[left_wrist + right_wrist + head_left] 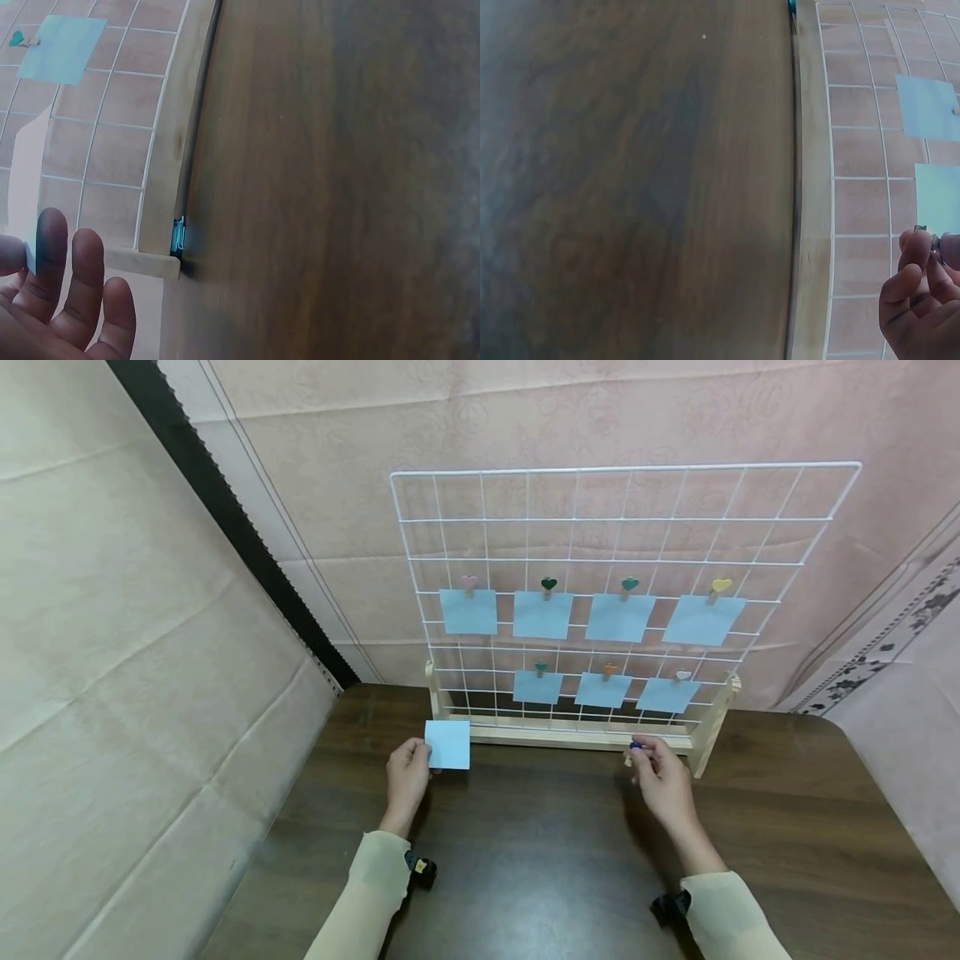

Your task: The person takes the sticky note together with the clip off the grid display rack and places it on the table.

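Note:
The left hand pinches a blue paper square at its left edge, in front of the rack's lower left corner. In the left wrist view the left hand has the paper between thumb and index finger, seen nearly edge-on. At the rack's lower right, the right hand pinches a small clip with a dark blue top. In the right wrist view the right hand holds the clip between its fingertips, mostly hidden by them.
A white wire grid stands in a wooden base on the brown table. Blue squares hang on it in two rows from heart-topped clips, four in the upper row, three in the lower. Pale cloth lies behind.

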`<state>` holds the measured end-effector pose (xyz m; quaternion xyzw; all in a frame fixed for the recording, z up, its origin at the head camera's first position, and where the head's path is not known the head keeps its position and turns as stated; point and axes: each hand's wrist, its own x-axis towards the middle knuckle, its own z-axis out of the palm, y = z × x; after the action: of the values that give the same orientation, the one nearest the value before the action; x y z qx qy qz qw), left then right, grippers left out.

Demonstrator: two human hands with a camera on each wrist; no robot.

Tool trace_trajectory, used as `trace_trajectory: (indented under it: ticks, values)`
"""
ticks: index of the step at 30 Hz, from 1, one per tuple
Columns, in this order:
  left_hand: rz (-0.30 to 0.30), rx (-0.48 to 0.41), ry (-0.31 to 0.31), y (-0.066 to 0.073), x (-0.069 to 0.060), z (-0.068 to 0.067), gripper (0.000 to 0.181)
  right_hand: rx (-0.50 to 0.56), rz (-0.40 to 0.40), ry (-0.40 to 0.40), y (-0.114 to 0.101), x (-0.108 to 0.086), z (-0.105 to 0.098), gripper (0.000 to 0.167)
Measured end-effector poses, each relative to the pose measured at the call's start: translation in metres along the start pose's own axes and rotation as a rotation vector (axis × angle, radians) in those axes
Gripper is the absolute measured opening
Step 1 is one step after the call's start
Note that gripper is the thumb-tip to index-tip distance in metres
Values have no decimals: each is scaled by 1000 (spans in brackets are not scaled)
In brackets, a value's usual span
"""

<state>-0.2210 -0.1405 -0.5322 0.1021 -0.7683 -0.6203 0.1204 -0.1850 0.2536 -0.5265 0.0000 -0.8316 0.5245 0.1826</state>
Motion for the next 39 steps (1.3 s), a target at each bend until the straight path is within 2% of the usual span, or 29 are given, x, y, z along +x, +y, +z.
trace_trajectory:
  ticks: [18, 24, 31, 39]
  values:
    - [-18, 84, 3, -11, -4, -12, 27, -29, 43, 24, 13, -10, -18, 25]
    - [-17, 77, 4, -14, -5, -16, 26, -54, 59, 12, 16, -11, -25, 25]
    - [-37, 82, 5, -15, -6, -17, 27, -90, 96, -52, 21, -12, -36, 26]
    - [-42, 110, 11, -17, -7, -18, 27, -107, 162, -192, 27, -14, -52, 28]
